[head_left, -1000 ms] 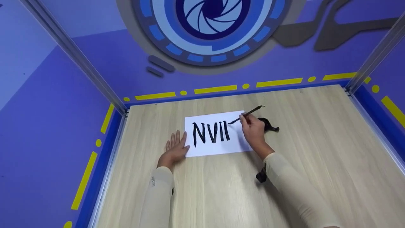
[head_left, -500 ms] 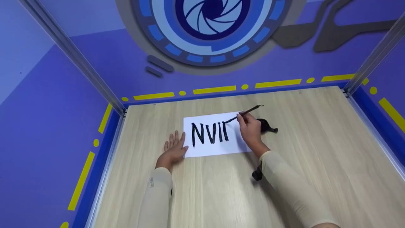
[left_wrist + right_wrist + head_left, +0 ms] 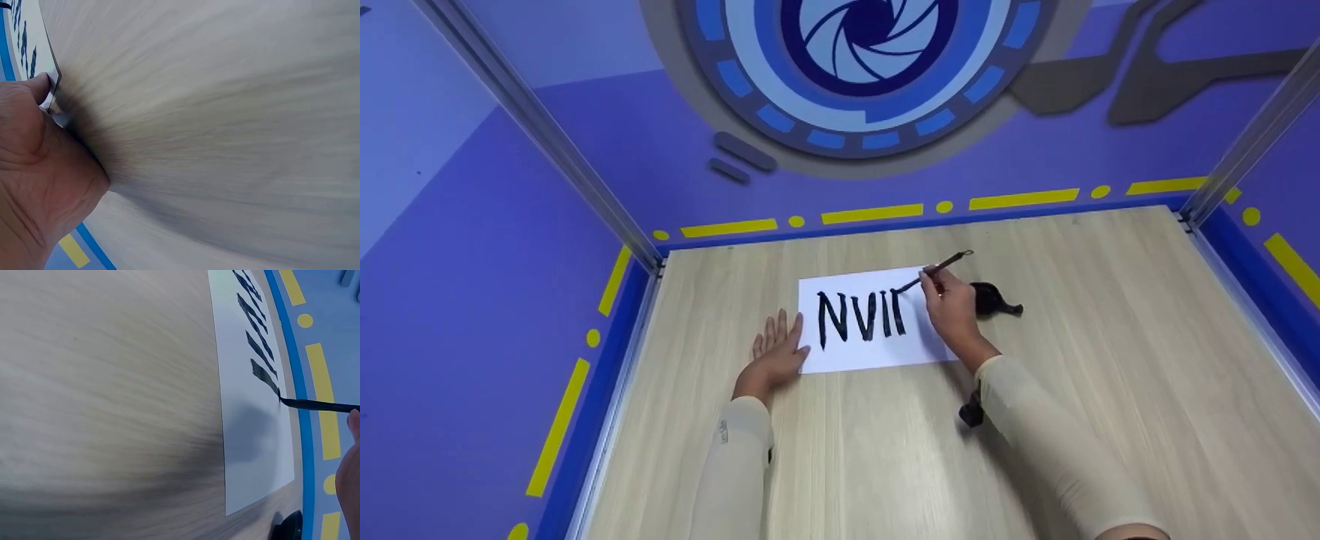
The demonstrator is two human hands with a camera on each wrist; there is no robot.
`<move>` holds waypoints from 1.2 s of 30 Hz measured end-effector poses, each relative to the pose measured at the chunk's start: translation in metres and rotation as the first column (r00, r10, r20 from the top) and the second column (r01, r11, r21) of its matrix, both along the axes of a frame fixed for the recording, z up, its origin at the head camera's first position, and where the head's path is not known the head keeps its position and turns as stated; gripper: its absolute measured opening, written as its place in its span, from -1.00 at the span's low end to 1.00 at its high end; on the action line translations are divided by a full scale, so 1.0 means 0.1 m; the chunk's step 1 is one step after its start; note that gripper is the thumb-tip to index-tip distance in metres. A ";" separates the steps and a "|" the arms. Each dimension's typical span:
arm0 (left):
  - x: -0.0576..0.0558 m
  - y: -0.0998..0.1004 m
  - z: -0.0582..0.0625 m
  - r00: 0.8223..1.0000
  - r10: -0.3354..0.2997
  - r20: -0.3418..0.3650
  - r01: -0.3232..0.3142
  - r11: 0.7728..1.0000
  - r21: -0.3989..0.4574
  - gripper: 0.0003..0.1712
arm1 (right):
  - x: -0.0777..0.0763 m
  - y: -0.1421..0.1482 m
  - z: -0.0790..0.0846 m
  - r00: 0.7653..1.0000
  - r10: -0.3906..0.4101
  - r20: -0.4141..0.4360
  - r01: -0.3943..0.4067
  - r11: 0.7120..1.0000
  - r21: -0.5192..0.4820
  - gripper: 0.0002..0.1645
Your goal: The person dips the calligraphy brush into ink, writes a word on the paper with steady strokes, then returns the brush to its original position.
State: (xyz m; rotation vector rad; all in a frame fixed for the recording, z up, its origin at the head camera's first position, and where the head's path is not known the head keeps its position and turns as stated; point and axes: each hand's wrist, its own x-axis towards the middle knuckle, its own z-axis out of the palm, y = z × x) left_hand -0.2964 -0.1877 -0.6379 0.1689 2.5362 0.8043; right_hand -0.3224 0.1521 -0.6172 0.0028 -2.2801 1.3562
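Your spread left hand [image 3: 775, 355] touches the paper [image 3: 877, 355]; your right hand [image 3: 956, 307] pinches a brush [image 3: 950, 262] near a partly hidden black object [image 3: 988, 299].

I make it one left hand [image 3: 778, 349] and one right hand [image 3: 954, 306], so two in all, and two pale sleeves [image 3: 739, 472]. There's one brush [image 3: 952, 260], one white sheet of paper [image 3: 877, 356] and, on that sheet, four black characters [image 3: 822, 322]. I count one wooden table [image 3: 847, 465], one black object with a curved tail [image 3: 994, 300] and one smaller black piece [image 3: 972, 414]. Three walls [image 3: 495, 262] show, and two metal posts [image 3: 544, 133]. The back wall [image 3: 622, 150] alone has four yellow bars [image 3: 872, 214], four yellow dots [image 3: 944, 206], two short grey bars [image 3: 744, 151] and one big round emblem [image 3: 867, 22].
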 end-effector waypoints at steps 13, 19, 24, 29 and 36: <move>0.05 0.05 0.08 1.000 0.005 -0.009 -0.006 0.999 -0.044 -0.17 | 0.00 0.02 -0.03 0.991 0.061 -0.115 -0.046 0.990 0.131 -0.85; 0.02 0.05 0.05 1.000 0.007 0.025 -0.005 0.998 -0.065 -0.17 | 0.03 0.04 -0.04 0.976 0.079 -0.203 -0.032 0.973 0.227 -0.90; 0.03 0.04 0.05 1.000 0.000 -0.011 0.000 0.999 -0.054 -0.17 | 0.07 0.07 -0.04 0.969 0.075 -0.237 -0.006 0.961 0.278 -0.89; 0.04 0.04 0.05 1.000 -0.002 -0.017 0.001 0.999 -0.053 -0.17 | 0.10 0.09 -0.03 0.955 0.072 -0.287 0.009 0.962 0.271 -0.87; 0.02 0.03 0.03 1.000 -0.006 -0.016 0.005 0.998 -0.070 -0.18 | 0.16 0.07 -0.02 0.933 0.084 -0.349 0.010 0.965 0.261 -0.86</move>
